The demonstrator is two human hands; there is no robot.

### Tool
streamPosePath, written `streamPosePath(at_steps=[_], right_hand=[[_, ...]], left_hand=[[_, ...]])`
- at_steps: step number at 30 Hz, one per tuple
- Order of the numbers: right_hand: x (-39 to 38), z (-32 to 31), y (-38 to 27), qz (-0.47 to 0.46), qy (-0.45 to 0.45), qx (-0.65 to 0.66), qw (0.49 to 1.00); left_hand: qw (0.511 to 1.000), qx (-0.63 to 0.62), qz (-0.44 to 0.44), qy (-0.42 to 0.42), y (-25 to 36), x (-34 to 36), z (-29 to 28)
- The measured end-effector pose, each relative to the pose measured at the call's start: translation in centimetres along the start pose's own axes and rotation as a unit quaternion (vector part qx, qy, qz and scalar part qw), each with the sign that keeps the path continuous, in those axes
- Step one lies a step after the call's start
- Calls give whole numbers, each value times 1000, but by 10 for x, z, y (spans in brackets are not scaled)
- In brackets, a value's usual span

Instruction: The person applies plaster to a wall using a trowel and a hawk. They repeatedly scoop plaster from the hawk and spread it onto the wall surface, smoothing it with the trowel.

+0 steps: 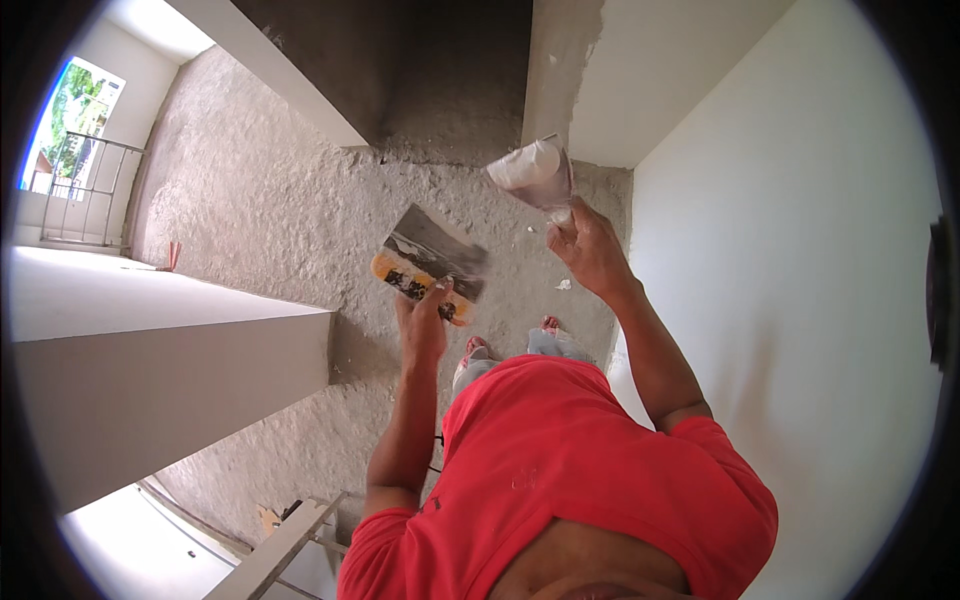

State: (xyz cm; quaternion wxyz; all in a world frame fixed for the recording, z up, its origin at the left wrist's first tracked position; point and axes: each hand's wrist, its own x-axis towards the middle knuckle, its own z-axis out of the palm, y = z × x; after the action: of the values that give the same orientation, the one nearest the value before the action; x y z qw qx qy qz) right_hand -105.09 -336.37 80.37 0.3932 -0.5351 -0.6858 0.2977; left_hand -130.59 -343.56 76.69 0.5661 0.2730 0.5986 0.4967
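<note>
My left hand (423, 322) is closed around the worn yellow-orange grip of a wide filling knife (436, 246). Its broad grey blade is tilted and carries thin smears of pale filler. Farther forward and to the right, my right hand (594, 254) grips a putty knife (556, 190) by its handle, which the fingers mostly hide. A thick lump of white putty (528, 166) lies across that knife's blade. The two blades are apart, both held above the floor.
Rough grey concrete floor (270, 200) spreads below, with small white crumbs near my feet. A smooth white wall (790, 260) stands close on the right. A low wall (180, 370) juts in from the left. Ahead is a dark doorway (455, 80); a metal frame (285, 550) is at lower left.
</note>
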Motion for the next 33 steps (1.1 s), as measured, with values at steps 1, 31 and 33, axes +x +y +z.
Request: streamPosePath(at_steps=[1, 31, 33], right_hand=[[0, 1, 13, -44, 21, 55, 997], [-164, 4, 229, 248, 52, -214, 943], [-182, 3, 230, 295, 79, -184, 934]], left_hand=[[989, -145, -12, 7, 7, -16, 21], [912, -373, 8, -169, 5, 68, 115], [914, -362, 50, -178, 20, 75, 124]])
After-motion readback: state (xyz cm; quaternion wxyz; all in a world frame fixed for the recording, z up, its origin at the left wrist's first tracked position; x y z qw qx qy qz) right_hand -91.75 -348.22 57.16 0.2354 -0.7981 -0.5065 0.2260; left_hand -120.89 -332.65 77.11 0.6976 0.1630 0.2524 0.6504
